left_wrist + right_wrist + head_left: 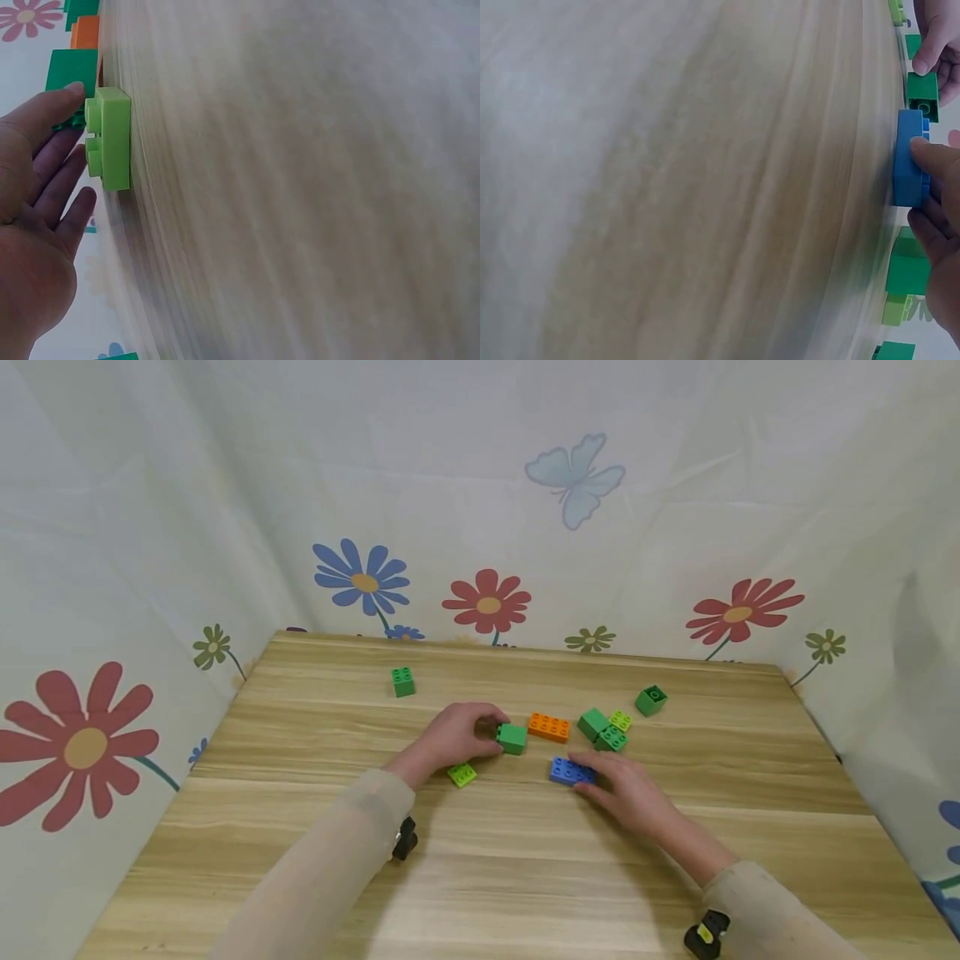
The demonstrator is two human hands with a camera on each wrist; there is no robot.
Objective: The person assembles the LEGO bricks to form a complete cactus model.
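Observation:
My left hand (459, 735) pinches a green building brick (513, 739) between thumb and fingers; the brick lies on its side, studs toward the palm. Just below that hand, a flat lime brick (462, 775) lies studs up, and it looms close in the left wrist view (115, 139). My right hand (628, 791) holds a long blue brick (567, 771) at its right end, thumb on the near side and fingers on the far side. The blue brick rests studs up on the table. Behind both hands sits an orange brick (549, 727), touched by neither.
Right of the orange brick cluster a tipped green brick (593, 724), a studs-up green brick (612, 739) and a small lime brick (621, 720). Farther out stand a green brick (403, 682) at back left and another, hollow side showing (651, 700), at back right. A flowered curtain (645, 552) borders the wooden table (525, 877).

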